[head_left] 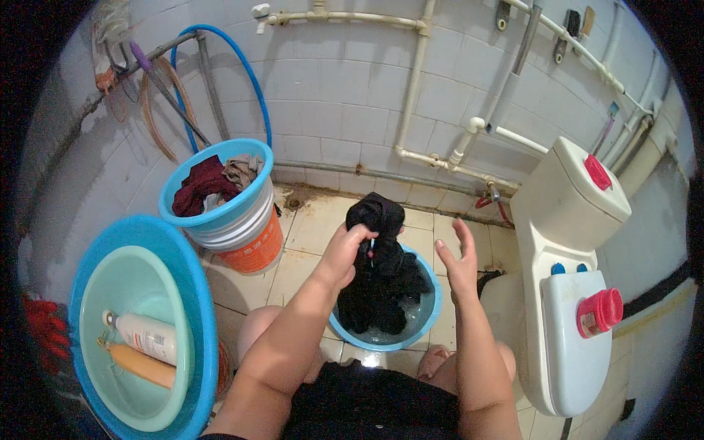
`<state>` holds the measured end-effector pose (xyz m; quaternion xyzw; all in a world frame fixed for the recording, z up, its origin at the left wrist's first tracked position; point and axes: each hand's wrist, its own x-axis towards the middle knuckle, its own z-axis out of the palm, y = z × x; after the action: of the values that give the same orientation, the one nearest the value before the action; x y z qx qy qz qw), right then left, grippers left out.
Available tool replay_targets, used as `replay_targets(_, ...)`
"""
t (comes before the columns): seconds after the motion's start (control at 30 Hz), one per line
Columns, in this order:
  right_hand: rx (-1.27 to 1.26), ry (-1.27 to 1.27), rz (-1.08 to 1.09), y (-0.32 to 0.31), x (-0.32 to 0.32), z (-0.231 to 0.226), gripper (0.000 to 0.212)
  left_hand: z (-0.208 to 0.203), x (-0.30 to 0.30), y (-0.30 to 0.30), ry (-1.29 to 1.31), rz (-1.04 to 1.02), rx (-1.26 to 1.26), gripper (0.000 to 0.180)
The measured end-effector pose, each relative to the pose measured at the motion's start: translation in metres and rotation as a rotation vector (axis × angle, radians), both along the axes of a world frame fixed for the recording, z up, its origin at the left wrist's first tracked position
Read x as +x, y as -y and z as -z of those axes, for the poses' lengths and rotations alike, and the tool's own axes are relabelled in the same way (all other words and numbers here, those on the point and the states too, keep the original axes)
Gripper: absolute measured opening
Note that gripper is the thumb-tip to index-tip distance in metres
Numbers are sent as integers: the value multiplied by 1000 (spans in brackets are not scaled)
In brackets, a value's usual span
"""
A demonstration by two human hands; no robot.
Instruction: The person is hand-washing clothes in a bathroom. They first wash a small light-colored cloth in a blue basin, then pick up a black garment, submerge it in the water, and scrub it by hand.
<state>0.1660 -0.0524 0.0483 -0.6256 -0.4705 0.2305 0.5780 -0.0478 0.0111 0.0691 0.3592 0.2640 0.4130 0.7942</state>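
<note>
My left hand (342, 254) is closed around a dark wet garment (383, 286). A bunched part of the cloth stands up above my fist, and the rest hangs into a blue basin (438, 302) on the floor between my legs. Cloudy water shows around the cloth in the basin. A small pale and pink spot is visible on the fabric beside my fingers. To the right of the garment, my right hand (460, 262) is raised over the basin's right side. Its thumb and fingers are spread, and nothing is in it.
At left, a pale green basin (94, 323) holding two bottles (150, 339) sits inside a larger blue basin (202, 323). Behind it, clothes (205, 187) fill a blue basin on a bucket (253, 249). A toilet (579, 345) bearing a red tub (600, 312) stands at right; pipes (414, 81) line the wall.
</note>
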Motion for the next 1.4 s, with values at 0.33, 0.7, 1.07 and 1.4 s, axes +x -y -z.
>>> replay_targets(0.33,-307,-245,-576,7,-16,-13,49,12,7,-7,-288,143,584,32)
replay_targets(0.7,220,-1013,-376,12,13,-34,33,112,52,26,-922,395,952,61)
replay_targets(1.07,327,-815,-23,11,50,-30,12,40,20,13,170,326,13,32)
replay_targets(1.4,327,780,-489,42,-79,-44,26,16,37,5,419,-41,-446,36)
